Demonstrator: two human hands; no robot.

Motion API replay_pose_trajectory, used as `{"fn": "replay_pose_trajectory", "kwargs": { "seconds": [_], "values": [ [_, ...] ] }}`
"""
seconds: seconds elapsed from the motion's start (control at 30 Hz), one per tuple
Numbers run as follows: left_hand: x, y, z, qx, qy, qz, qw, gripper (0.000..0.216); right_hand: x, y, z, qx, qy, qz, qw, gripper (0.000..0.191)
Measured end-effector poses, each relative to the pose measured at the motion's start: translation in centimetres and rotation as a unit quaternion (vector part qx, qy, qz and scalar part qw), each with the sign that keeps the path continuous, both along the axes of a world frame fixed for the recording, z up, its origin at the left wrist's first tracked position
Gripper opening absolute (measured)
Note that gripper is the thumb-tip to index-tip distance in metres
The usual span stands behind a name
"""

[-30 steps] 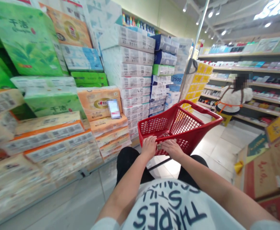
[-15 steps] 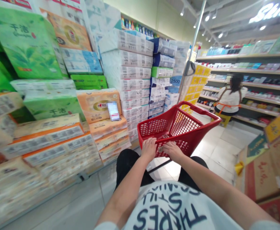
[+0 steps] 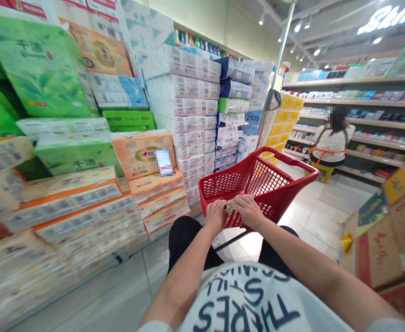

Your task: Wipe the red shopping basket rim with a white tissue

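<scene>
A red shopping cart (image 3: 219,180) with perforated plastic sides stands in front of my knees, its basket tilted. My left hand (image 3: 215,216) is closed over the near rim at the left corner. Just beside it, my right hand (image 3: 249,211) is closed with its fingers bent over the same rim. A small crumpled pale cloth (image 3: 229,207) shows at my right fingertips, between the two hands and against the rim. Most of the cloth is covered by fingers, and its exact kind is unclear.
Stacked tissue packs (image 3: 147,152) rise on the left. Cardboard boxes (image 3: 378,249) stand close on the right. A metal pole (image 3: 283,50) rises behind the cart. Farther back, a person (image 3: 332,136) sits before stocked shelves (image 3: 378,99). Pale floor tiles (image 3: 323,216) run between.
My right hand has moved a little up and left along the rim, closer to my left hand, and the pale cloth has shifted with it. My left hand stays at the corner.
</scene>
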State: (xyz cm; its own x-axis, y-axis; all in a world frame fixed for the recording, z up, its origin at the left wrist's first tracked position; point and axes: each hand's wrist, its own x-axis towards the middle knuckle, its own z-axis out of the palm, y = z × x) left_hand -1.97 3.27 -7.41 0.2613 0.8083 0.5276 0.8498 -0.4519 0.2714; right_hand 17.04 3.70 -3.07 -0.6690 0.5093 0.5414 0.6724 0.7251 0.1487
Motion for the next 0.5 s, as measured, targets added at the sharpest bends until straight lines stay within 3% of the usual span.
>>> {"fn": "replay_pose_trajectory", "kwargs": {
  "seconds": [0.23,0.4,0.5],
  "values": [
    [0.3,-0.1,0.5,-0.021,0.002,0.007,1.000,0.037,0.0,0.8,0.0,-0.067,-0.010,-0.044,0.997,0.044],
    [0.3,-0.1,0.5,-0.036,0.005,-0.001,0.999,0.040,-1.1,0.6,1.1,-0.137,0.017,-0.106,0.985,0.046],
    [0.3,0.0,0.4,-0.033,0.001,-0.004,0.999,0.041,-1.3,0.6,1.4,-0.133,-0.002,-0.089,0.987,0.042]
  ]
}}
